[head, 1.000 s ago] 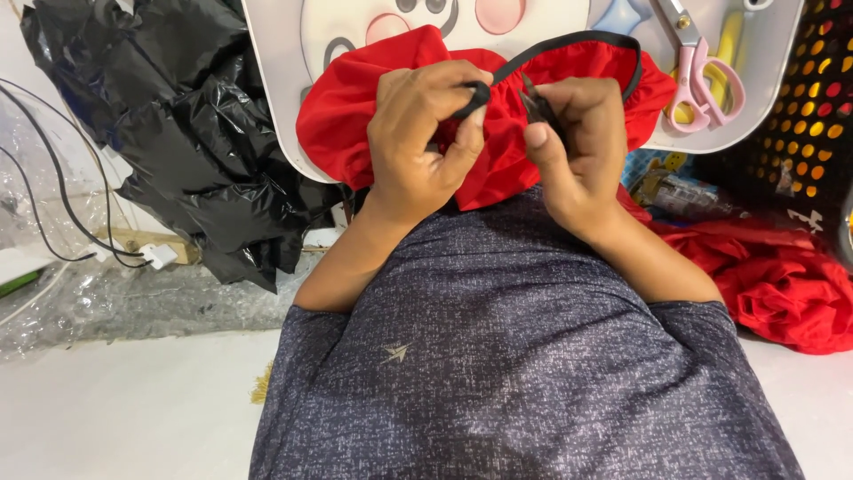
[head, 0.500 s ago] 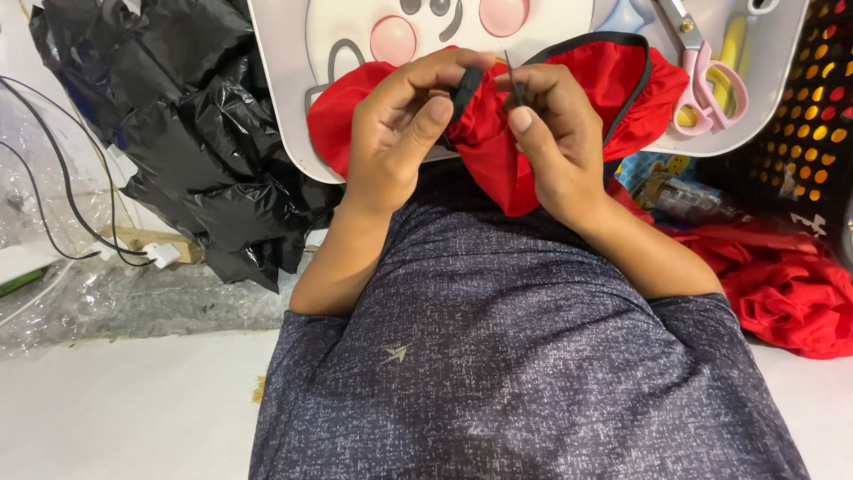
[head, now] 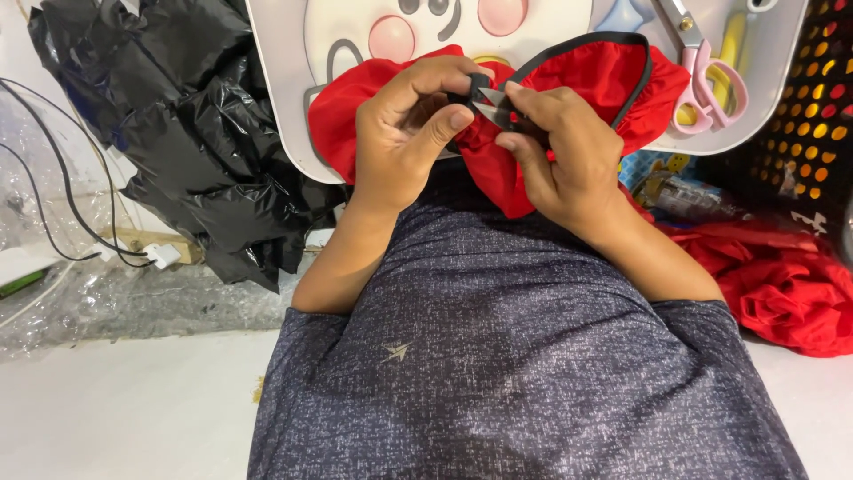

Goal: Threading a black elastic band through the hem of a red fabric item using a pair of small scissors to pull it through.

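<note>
Where hands meet: gathered red fabric (head: 498, 178), steel snips (head: 490, 105).

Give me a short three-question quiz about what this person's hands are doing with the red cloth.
1. True or false: the right hand holds small thread snips at the red cloth.
2. What colour is the cloth's trim?
3. The pink-handled scissors lie: A) in the left hand, B) on the white tray, C) on the floor.

Key: 1 true; 2 black; 3 B.
</note>
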